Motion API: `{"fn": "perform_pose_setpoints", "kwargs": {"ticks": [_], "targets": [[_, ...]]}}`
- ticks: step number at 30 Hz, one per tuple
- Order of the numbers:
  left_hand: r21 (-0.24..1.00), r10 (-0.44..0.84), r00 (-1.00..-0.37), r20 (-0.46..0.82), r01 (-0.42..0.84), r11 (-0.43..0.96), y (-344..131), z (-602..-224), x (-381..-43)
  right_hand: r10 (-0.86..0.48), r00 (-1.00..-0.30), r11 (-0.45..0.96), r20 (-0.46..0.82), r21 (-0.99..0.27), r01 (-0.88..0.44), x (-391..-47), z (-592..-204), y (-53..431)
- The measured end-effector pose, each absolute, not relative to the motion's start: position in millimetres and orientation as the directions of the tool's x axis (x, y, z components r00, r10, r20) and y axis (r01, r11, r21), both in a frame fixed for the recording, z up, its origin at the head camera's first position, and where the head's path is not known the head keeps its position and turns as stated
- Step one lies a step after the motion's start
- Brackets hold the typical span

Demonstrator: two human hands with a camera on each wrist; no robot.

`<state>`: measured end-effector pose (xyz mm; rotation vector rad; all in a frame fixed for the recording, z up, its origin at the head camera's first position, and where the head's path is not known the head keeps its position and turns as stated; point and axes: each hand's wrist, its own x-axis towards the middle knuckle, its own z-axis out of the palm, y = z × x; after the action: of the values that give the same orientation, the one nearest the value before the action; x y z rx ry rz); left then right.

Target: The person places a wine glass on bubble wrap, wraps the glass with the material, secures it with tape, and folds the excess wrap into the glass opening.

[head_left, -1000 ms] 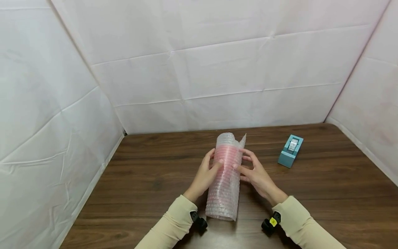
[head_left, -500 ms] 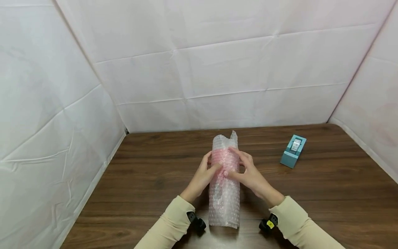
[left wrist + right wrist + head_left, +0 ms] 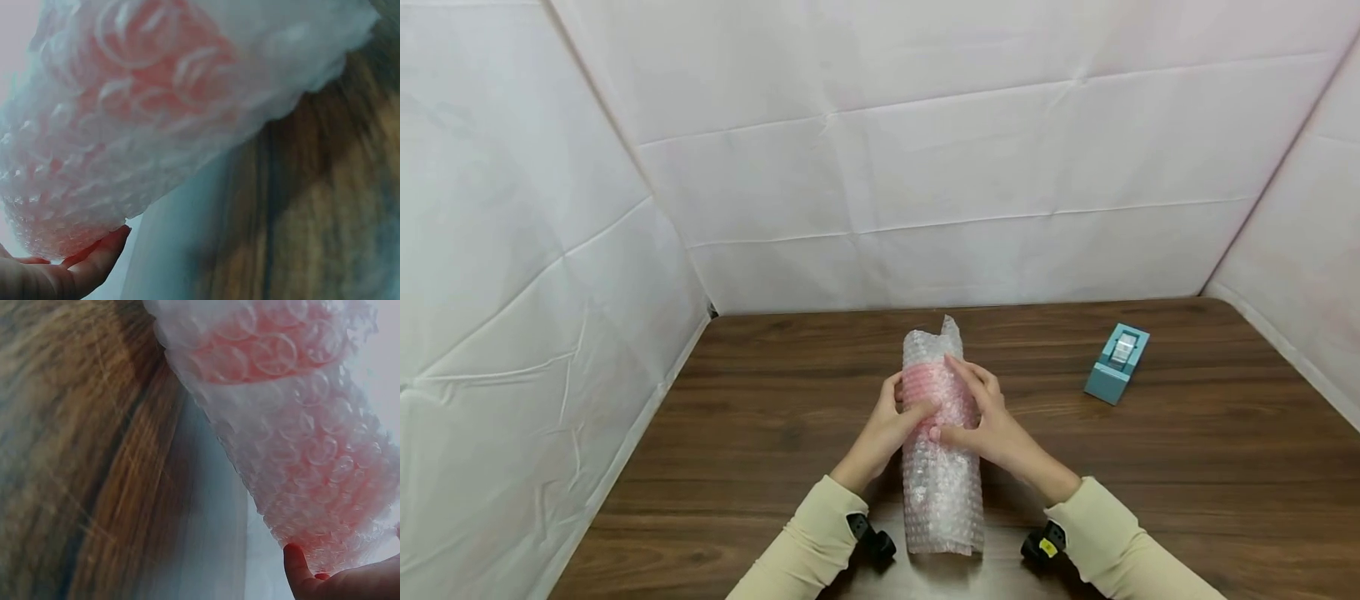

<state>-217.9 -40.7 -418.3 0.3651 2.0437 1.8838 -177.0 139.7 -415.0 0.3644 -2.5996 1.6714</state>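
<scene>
A roll of bubble wrap (image 3: pixel 942 500) lies lengthwise on the table, with something pink showing through its layers. My left hand (image 3: pixel 886 429) grips the roll from its left side, thumb on top and fingers curled round the edge. From the right, my right hand (image 3: pixel 1000 429) holds it too, thumb and fingers spread over the upper surface. Both wrist views show the bubble wrap (image 3: pixel 125 125) close up, with fingertips touching its side. The wrapped pink thing is too covered to tell its kind.
A teal tape dispenser (image 3: pixel 1116 365) with a roll of clear tape stands to the right on the brown wooden table (image 3: pixel 760 467). White cloth walls (image 3: pixel 925 167) enclose the table at the back and both sides.
The roll has turned leftward, its loose flap moving from the right edge over the top. My right hand has shifted left with it, thumb further across the wrap. My left hand stays round its side.
</scene>
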Motion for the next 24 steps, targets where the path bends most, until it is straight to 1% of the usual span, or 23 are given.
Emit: {"fn": "perform_pose_setpoints", "kwargs": {"ticks": [8, 13, 18, 24], "targets": [[0.997, 0.388, -0.918, -0.078, -0.062, 0.054, -43, -422, -219, -0.184, -0.970, 0.386, 0.156, -0.896, -0.218, -177, -419, 137], [0.996, 0.384, -0.919, -0.086, -0.076, 0.042, -43, -422, -219, -0.157, -0.982, 0.366, 0.106, -0.917, -0.158, -175, -420, 138], [0.996, 0.384, -0.919, -0.093, -0.082, 0.043, -43, -423, -219, -0.164, -0.986, 0.306, 0.042, -0.948, -0.091, -175, -421, 143], [0.997, 0.398, -0.914, -0.077, -0.071, 0.029, -43, -425, -220, -0.156, -0.987, 0.196, 0.029, -0.979, -0.060, -178, -422, 147]]}}
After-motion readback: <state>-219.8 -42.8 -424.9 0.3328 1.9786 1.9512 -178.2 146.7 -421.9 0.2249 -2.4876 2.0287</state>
